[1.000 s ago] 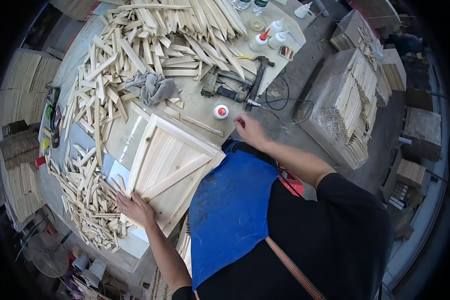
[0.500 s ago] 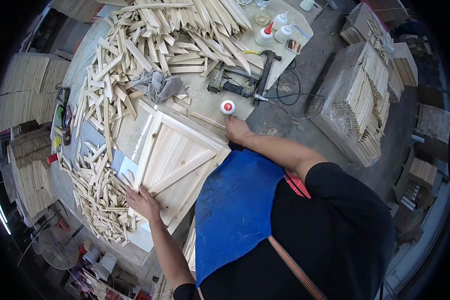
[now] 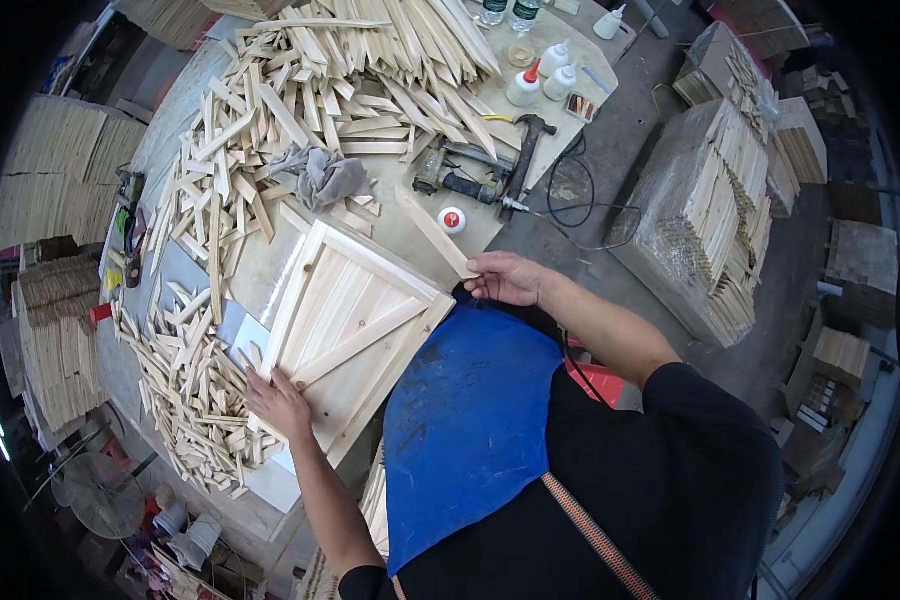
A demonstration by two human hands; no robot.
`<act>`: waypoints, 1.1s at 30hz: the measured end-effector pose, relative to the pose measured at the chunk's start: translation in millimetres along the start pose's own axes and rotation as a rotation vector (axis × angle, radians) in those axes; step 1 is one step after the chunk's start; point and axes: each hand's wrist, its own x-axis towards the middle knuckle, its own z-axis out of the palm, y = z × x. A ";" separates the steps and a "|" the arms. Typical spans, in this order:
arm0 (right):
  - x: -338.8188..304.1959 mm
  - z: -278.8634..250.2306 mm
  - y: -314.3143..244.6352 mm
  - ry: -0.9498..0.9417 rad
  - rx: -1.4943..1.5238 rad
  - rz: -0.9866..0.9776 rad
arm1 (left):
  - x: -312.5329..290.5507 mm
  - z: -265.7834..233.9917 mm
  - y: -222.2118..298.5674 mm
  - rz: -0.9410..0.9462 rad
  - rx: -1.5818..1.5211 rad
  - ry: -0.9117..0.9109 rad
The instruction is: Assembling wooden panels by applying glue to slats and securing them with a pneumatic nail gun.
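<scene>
Wd strip (image 3: 434,232) lifted, now in R hand (image 3: 511,278).

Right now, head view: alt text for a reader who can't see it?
A person's bare right hand holds a flat, pale wooden strip; the bare left hand rests against the edge of a tapered, pale wooden panel with a diagonal brace. Nearby are heaped pale wooden pieces, a crumpled grey cloth and a dark hammer.

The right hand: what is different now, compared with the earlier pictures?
The bare right hand has taken hold of the flat, pale wooden strip and lifted it off the pale table, rightward. The bare left hand still rests on the framed, pale wooden panel.
</scene>
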 end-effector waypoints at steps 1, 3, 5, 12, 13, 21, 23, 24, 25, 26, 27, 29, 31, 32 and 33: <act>-7.4 3.1 -3.5 -0.068 0.176 0.026 | -0.3 1.8 0.2 0.000 -0.008 0.002; -12.9 9.7 -7.9 -0.126 0.222 0.051 | -0.5 3.5 -2.3 -0.032 -0.019 -0.019; -13.5 17.8 -10.3 -0.253 0.324 0.113 | -1.4 4.5 -7.1 -0.051 -0.022 -0.025; -4.3 50.3 -21.1 -0.324 0.094 0.268 | 0.1 1.9 -1.5 -0.014 -0.039 -0.018; -2.2 57.3 -22.7 -0.307 0.011 0.284 | -0.1 -1.8 2.9 -0.025 -0.031 -0.011; 3.3 115.6 -27.9 -0.408 -0.455 0.437 | -9.0 -77.7 118.0 0.589 -0.219 0.193; 7.0 124.3 -25.9 -0.444 -0.464 0.450 | -7.3 -86.9 128.3 0.905 -0.221 0.127; 7.6 129.6 -25.0 -0.474 -0.466 0.461 | -6.2 -89.8 126.9 0.904 -0.217 0.130; 7.7 134.0 -25.1 -0.502 -0.466 0.470 | -4.9 -92.3 125.7 0.882 -0.239 0.121; 7.0 136.9 -27.0 -0.504 -0.466 0.466 | -3.4 -94.1 124.8 0.861 -0.261 0.111; 4.9 139.3 -30.5 -0.487 -0.403 0.467 | -1.4 -95.1 124.3 0.842 -0.284 0.100; -0.6 150.4 -38.6 -0.457 -0.280 0.470 | 3.5 -93.8 122.1 0.705 -0.294 0.048; -0.5 141.8 -37.6 -0.371 -0.279 0.381 | 9.6 -89.2 121.6 0.425 -0.320 -0.061; -0.3 134.0 -35.7 -0.281 -0.278 0.297 | 13.2 -86.6 122.5 0.429 -0.318 -0.060; 0.3 128.2 -32.7 -0.191 -0.274 0.214 | 16.9 -83.9 123.4 0.398 -0.330 -0.102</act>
